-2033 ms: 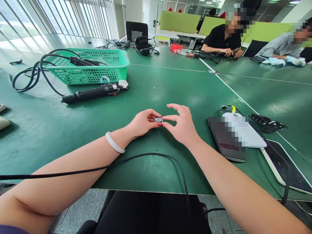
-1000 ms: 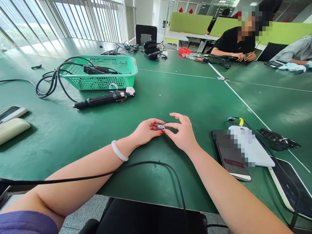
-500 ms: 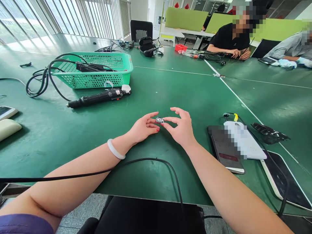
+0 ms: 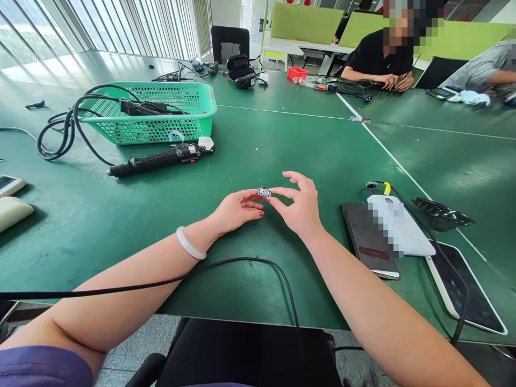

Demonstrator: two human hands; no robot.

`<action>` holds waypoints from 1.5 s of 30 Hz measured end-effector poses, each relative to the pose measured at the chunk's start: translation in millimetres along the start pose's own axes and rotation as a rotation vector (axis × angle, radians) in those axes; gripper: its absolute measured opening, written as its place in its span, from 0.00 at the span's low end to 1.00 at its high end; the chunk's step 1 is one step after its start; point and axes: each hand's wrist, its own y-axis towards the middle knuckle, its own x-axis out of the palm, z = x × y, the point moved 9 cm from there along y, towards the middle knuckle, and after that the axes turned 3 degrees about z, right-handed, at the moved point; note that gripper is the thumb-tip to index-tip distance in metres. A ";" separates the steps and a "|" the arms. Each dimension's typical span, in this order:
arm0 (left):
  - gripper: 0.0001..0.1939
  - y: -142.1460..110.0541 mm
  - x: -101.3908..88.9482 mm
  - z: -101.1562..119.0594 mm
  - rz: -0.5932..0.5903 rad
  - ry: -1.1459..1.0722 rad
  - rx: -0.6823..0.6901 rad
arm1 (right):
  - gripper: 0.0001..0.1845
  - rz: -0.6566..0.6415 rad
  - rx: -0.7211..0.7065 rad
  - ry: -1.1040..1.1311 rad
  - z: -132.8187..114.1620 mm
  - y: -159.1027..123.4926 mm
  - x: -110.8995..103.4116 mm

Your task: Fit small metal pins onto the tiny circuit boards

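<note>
A small black-and-silver part (image 4: pixel 264 192), too small to name more exactly, is held above the green table in front of me. The thumb and index fingertips of my right hand (image 4: pixel 300 207) pinch its right end, while the other fingers of that hand are raised. At the part's left end is the index fingertip of my left hand (image 4: pixel 236 211), seemingly touching it. The left thumb sits lower, apart from the part, with the remaining fingers loosely bent. A white bangle (image 4: pixel 189 244) circles my left wrist.
A black electric screwdriver (image 4: pixel 161 159) lies before a green mesh basket (image 4: pixel 149 129) holding cables. At right are a dark notebook (image 4: pixel 366 242), a white device (image 4: pixel 403 226) and a tablet (image 4: pixel 467 287). A black cable (image 4: pixel 242 260) crosses my left forearm. Two people sit across the table.
The view has shifted slightly. The part is turned a little in my fingers, and my left thumb and lower fingers are further below it. My right hand keeps its pinch.
</note>
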 end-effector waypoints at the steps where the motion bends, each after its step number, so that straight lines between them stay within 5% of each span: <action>1: 0.29 0.1 -0.2 -0.1 0.001 0.004 0.000 | 0.08 -0.001 0.000 -0.001 -0.3 0.0 0.1; 25: 0.22 0.1 4.2 0.3 -0.042 0.059 0.060 | 0.08 -0.017 -0.030 0.000 -2.3 -2.0 2.9; 37: 0.16 -6.0 4.8 -1.5 0.083 -0.523 -0.079 | 0.07 -0.024 -0.119 -0.124 -36.9 -7.6 6.6; 45: 0.08 -7.3 1.2 -8.2 0.142 -0.445 -0.169 | 0.08 -0.068 -0.187 -0.188 -45.5 -13.2 16.2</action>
